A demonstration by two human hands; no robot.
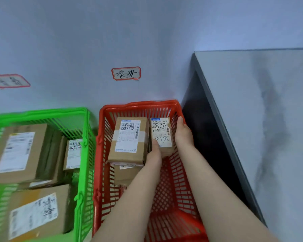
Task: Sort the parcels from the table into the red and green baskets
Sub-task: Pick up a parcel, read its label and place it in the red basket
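Both hands hold the small parcel [162, 135] low in the red basket [182, 198] at the middle of the frame, left hand [155, 152] below it, right hand [182, 133] beside it.

Inside the red basket [138, 106], parcels [128, 138] are crowding the far end, with both hands [183, 131] gripping the small box [162, 137] hard against the right wall, while the near half is lying open down to the mesh floor. The green basket [42, 113] is sitting nearly full of boxes [21, 151], leaving only a narrow gap along its right wall. The table [252, 119] edge is hemming in the red basket's right side.
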